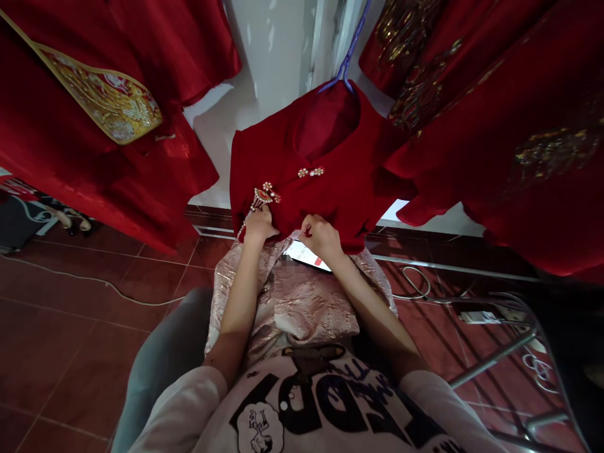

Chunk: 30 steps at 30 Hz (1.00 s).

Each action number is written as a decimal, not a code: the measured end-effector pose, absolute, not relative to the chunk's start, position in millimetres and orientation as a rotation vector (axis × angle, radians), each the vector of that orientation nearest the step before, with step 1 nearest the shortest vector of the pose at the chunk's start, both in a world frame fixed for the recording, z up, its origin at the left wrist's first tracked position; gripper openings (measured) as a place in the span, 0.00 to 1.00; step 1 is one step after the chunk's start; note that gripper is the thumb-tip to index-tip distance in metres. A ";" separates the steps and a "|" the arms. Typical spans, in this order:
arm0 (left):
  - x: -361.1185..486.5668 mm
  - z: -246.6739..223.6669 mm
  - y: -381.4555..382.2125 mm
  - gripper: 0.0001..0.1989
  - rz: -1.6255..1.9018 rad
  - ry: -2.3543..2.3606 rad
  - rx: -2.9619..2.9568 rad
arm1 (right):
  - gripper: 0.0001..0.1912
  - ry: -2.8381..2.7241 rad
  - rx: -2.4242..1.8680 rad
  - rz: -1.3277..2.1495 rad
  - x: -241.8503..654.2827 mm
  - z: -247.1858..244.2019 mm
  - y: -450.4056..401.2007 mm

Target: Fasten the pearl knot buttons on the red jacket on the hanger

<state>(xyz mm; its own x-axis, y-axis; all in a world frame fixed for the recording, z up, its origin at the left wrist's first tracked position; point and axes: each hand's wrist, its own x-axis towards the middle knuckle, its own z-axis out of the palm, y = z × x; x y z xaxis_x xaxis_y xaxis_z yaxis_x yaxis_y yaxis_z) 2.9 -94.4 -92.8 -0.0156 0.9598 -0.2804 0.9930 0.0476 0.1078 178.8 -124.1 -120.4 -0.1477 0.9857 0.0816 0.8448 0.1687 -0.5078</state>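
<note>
A red sleeveless dress top [325,141] with a flower-shaped bead fastening [310,172] hangs before me; it joins a pink brocade skirt [306,308] spread over my lap. My left hand [260,224] grips the red cloth just below a fan-shaped beaded ornament [262,197], its thumb pointing right. Close to the lower front of the red part, my right hand [323,238] has thumb and forefinger pinched together. Whatever is between them is too small to make out. A lit phone [306,255] lies on the skirt, partly behind my right hand.
A purple hanger [346,69] holds the dress up. Red garments with gold embroidery [113,100] hang at the left, and more red garments [495,113] at the right. A white cable [117,292] crosses the tiled floor [61,352]. Metal tubing [495,358] stands at lower right.
</note>
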 end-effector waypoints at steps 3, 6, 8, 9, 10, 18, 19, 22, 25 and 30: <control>-2.5 -92.1 -94.9 0.27 -0.162 2.032 2.052 | 0.07 -2.014 -1.712 0.576 181.8 -120.9 -121.2; -10.3 -84.0 -100.8 0.22 -0.157 1.969 2.077 | 0.09 -1.947 -1.646 0.669 186.3 -123.2 -116.4; -13.3 -73.1 -109.0 0.23 -0.158 1.999 2.044 | 0.12 -1.900 -1.604 0.719 189.0 -125.9 -113.0; -13.7 -66.9 -113.8 0.23 -0.141 2.035 2.028 | 0.12 -1.879 -1.589 0.738 190.1 -127.3 -111.5; -13.6 -60.9 -118.4 0.23 -0.098 2.062 2.026 | 0.13 -1.860 -1.580 0.752 191.0 -128.5 -110.2; -7.5 -72.1 -109.0 0.14 0.590 1.304 2.144 | 0.11 -1.727 -1.628 0.783 200.1 -119.2 -105.5; -7.2 -78.2 -104.7 0.14 0.574 1.305 2.134 | 0.10 -1.713 -1.639 0.807 202.5 -115.5 -105.4; -7.7 -90.2 -96.7 0.16 0.544 1.328 2.143 | 0.10 -1.671 -1.591 0.909 209.9 -102.5 -108.0; -9.4 -90.5 -96.2 0.14 0.547 1.293 2.130 | 0.10 -1.645 -1.376 1.147 212.4 -90.1 -115.0; -9.3 -77.6 -103.5 0.11 0.505 1.436 2.154 | 0.10 -1.537 -1.349 1.010 200.4 -83.4 -125.3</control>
<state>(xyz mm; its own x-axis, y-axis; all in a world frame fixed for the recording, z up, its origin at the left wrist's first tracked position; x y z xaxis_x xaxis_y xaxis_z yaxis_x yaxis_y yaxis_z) -9.3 -103.5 -77.6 0.3753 0.9264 0.0306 0.7415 -0.3199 0.5897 200.4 -125.3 -83.4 -0.0737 0.9942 0.0785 0.3227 0.0982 -0.9414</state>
